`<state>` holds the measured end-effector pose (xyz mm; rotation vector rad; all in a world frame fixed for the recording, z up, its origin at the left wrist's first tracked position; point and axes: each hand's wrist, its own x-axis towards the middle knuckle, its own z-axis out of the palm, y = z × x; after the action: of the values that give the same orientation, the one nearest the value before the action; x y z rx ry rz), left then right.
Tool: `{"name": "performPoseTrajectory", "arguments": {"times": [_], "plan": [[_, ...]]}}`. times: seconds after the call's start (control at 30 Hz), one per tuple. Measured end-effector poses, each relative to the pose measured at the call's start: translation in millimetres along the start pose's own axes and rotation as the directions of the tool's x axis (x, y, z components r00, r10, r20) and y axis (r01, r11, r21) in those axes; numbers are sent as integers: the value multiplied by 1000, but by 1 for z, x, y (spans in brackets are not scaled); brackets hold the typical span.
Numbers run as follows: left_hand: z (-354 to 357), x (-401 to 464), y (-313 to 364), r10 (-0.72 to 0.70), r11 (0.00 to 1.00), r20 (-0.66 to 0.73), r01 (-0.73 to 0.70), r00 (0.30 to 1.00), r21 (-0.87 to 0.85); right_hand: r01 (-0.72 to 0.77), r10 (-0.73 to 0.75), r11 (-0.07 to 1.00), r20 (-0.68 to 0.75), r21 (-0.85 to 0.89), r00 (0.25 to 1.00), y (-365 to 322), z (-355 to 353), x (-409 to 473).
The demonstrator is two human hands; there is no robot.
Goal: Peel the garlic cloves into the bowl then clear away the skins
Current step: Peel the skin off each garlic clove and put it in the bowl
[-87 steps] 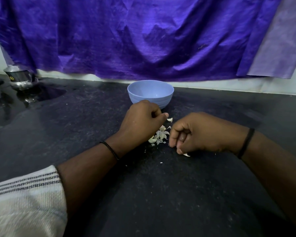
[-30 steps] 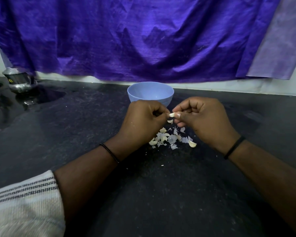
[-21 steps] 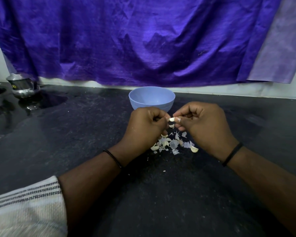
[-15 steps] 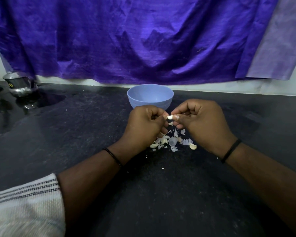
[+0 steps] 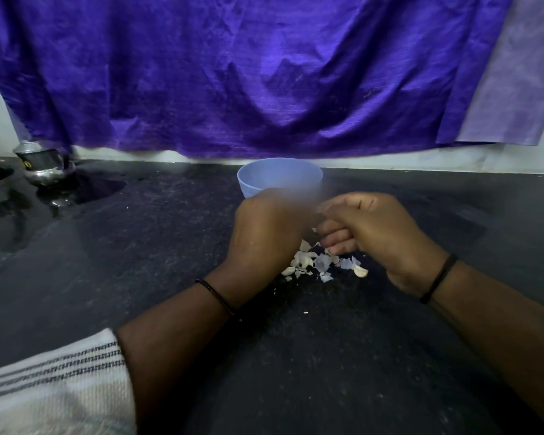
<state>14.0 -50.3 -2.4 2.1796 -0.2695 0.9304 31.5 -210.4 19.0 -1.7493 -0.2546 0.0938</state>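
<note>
Left hand: your left hand (image 5: 266, 227) is raised just in front of the bowl, back of the hand towards you, fingers curled in. Its fingertips are smeared by motion blur, so I cannot tell what, if anything, they hold.
Right hand: your right hand (image 5: 369, 229) sits beside it, fingers curled inward and knuckles up, its fingertips meeting the left hand's. Whether a clove is pinched between them is hidden by blur.
Hands together: the two hands touch or nearly touch at the fingertips, above the litter of skins.
Wrists: you wear a thin black band (image 5: 216, 296) on the left wrist and a black band (image 5: 438, 277) on the right.
Sleeve: a pale sleeve with dark stripes (image 5: 57, 384) covers your left forearm at the lower left corner.
Garlic skins: a small heap of pale, papery skins (image 5: 322, 265) lies on the counter directly under your hands.
Garlic cloves: a few cloves are mixed into that heap, one (image 5: 361, 271) at its right edge, another (image 5: 288, 270) at its left edge.
Bowl: the light blue bowl (image 5: 277, 175) stands upright just behind your hands; its inside does not show.
Counter: a dark speckled counter (image 5: 296, 372) carries everything.
Metal vessel: a shiny steel vessel (image 5: 41, 166) stands far left by the wall, well apart from the bowl.
Cloth: a purple cloth (image 5: 248, 73) hangs across the wall behind.
</note>
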Motion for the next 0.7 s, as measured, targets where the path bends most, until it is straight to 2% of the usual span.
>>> {"name": "performPoseTrajectory", "arguments": {"times": [0.13,0.27,0.47,0.7], "plan": [[1,-2,0,149,984,11,-149,989,92,-109,110,994,74,-17,991,-6,-3,-4],[1,-3,3,165,980,70,-171,984,98,-151,157,986,100,-66,982,-6,-4,-4],[0,-1,1,176,975,144,-193,974,110,-42,43,982,4,-184,999,-3,2,-3],[-1,-1,1,117,989,189,-132,975,69,69,-89,956,-58,-285,994,4,5,-1]]}}
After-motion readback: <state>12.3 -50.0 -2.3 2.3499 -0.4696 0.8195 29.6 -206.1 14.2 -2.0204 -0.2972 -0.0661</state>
